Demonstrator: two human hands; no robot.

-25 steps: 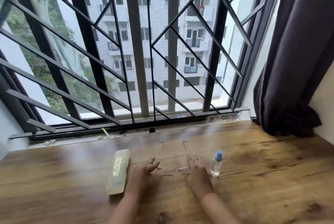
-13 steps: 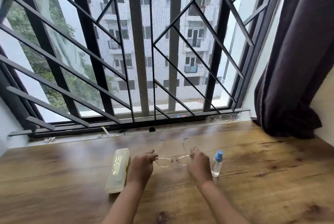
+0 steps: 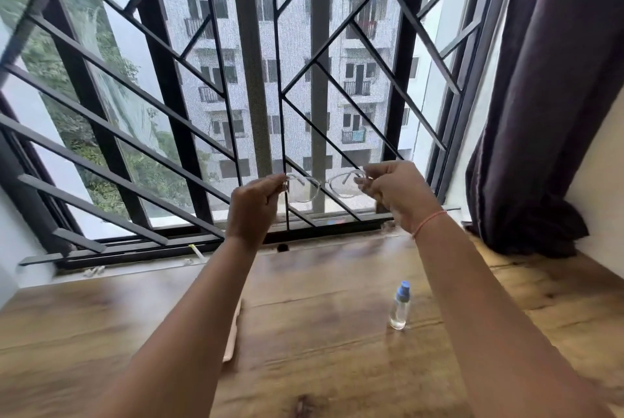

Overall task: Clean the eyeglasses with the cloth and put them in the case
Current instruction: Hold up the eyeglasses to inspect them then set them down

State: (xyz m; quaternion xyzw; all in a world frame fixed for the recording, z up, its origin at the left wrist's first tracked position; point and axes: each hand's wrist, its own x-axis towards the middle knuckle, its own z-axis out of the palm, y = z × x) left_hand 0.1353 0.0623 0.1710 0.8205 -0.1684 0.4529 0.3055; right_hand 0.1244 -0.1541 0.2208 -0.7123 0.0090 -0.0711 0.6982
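Up against the window grille (image 3: pixel 403 80), eyeglasses (image 3: pixel 320 185) now lifted off the table (image 3: pixel 320 343), left hand (image 3: pixel 253 211) and right hand (image 3: pixel 396 193) each pinching a frame end with curled fingers, probably a smudge check before wiping; cloth not visible, case (image 3: pixel 233 333) mostly behind left forearm.

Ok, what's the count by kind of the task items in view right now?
eyeglasses: 1, held up by left hand and right hand
spray bottle: 1, standing on the table
case: 1, mostly hidden behind the left forearm
cloth: 0 in view
Total: 3
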